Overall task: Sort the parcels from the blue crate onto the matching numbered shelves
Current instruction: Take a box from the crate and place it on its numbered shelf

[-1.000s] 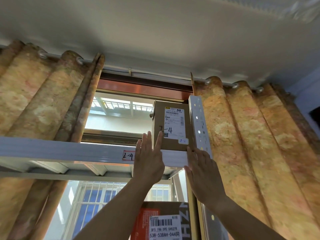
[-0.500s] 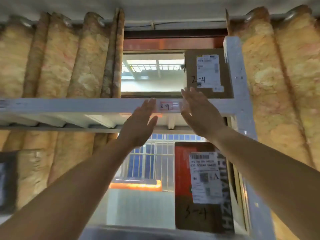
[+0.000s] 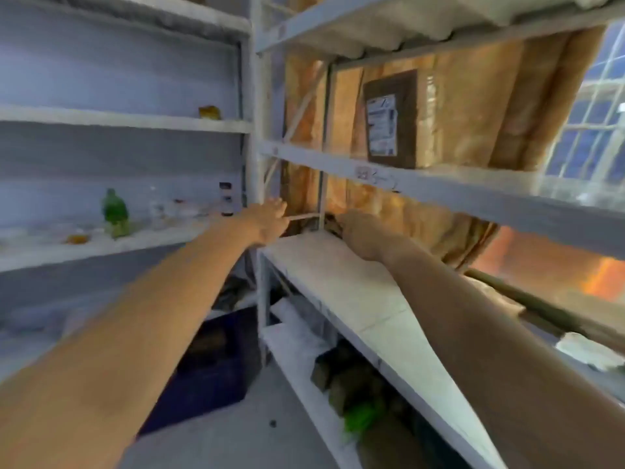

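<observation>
Well above the fingers (image 3: 278, 207), parcel (image 3: 395, 130).

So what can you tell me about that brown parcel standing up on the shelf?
The parcel is a brown cardboard box standing upright on a pale metal shelf. Its shadowed front face carries a white shipping label, too blurred to read. The lit side face looks glossy, perhaps taped. The orange curtain hangs behind it. The left hand and the right hand are lower down, off it.
</observation>
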`<control>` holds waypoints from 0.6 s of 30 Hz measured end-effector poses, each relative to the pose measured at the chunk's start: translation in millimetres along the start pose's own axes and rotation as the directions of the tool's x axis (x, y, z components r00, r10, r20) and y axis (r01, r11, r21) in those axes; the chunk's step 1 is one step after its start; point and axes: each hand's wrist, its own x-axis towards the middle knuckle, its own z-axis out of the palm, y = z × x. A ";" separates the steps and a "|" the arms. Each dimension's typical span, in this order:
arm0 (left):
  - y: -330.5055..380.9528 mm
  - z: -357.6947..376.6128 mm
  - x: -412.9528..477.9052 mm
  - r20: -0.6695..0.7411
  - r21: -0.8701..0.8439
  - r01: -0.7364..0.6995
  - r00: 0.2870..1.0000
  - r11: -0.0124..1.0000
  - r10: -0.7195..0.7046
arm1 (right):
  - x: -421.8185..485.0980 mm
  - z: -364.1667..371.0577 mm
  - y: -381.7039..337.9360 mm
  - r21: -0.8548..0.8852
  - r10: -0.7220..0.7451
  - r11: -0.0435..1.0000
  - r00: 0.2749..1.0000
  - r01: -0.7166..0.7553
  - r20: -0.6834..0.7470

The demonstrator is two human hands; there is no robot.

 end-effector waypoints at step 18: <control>-338.2 57.2 1.7 0.114 0.242 0.143 0.978 0.960 -0.174 | 175.6 173.6 -230.5 0.107 -0.127 0.988 0.983 0.113 0.135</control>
